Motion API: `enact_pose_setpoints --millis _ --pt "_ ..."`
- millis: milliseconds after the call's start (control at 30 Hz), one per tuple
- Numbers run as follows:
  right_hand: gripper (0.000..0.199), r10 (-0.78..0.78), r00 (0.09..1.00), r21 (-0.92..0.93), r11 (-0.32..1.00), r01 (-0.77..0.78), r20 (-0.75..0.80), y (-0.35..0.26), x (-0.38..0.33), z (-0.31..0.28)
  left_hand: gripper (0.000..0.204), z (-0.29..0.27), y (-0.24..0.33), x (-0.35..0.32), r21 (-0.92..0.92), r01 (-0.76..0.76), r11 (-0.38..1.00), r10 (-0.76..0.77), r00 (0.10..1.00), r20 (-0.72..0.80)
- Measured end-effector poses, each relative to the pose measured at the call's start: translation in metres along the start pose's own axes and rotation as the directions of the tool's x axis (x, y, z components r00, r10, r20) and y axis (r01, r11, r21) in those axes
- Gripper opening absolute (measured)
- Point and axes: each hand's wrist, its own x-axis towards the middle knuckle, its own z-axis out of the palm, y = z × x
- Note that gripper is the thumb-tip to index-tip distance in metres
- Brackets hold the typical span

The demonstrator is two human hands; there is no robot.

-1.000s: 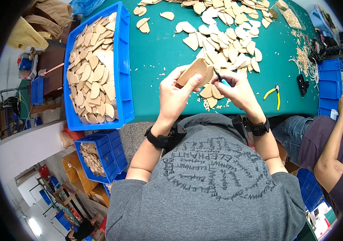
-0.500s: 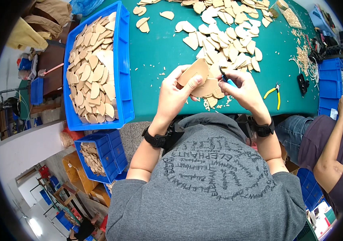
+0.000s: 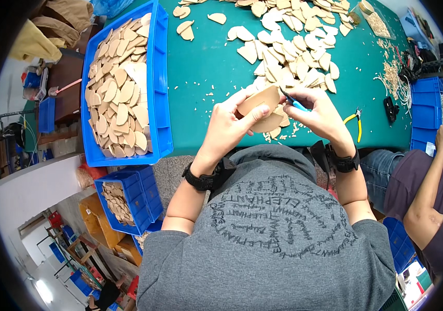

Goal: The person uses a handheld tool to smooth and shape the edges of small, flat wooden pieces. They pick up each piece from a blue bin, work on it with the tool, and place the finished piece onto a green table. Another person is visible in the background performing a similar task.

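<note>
Head view: both hands over green table [image 3: 195, 109]
Left hand [image 3: 227, 122]: thumb and fingers pinching tan piece [image 3: 263, 99]
Right hand [image 3: 319, 111]: fingers curled around blue-handled cutters [image 3: 299, 105]
Tan piece: between hands, near cutter tips

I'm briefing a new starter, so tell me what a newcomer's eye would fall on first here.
The big blue crate at left, heaped with flat tan pieces, stands out first. Next come the loose tan pieces strewn across the green table, top centre. At the middle, the left hand holds a tan board, the right hand a blue-handled tool.
</note>
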Motion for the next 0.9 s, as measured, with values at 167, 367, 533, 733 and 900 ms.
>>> enact_pose_setpoints --millis 167,367,533,733,900 --pt "0.021 -0.057 0.997 0.019 0.998 0.058 -0.045 0.006 0.003 0.002 0.040 0.001 0.001 0.001 0.045 0.014 0.999 -0.014 1.000 -0.003" --pt "0.019 -0.078 0.995 -0.014 0.997 0.078 -0.055 0.011 0.006 0.002 0.039 0.001 0.000 0.003 0.119 -0.010 0.993 0.012 1.000 -0.022" --pt "0.018 -0.083 0.995 -0.033 0.996 0.082 -0.050 0.013 0.007 0.001 0.039 0.001 -0.002 0.005 0.176 -0.055 0.983 0.061 0.998 -0.034" --pt "0.016 -0.083 0.995 -0.014 0.997 0.082 -0.049 0.020 0.011 0.005 0.038 -0.002 -0.003 0.006 0.186 -0.003 0.982 0.006 1.000 -0.017" --pt "0.015 -0.024 0.995 0.043 0.999 0.028 -0.098 0.021 0.015 0.009 0.035 -0.007 -0.006 0.005 0.000 0.044 0.999 -0.044 0.998 0.050"
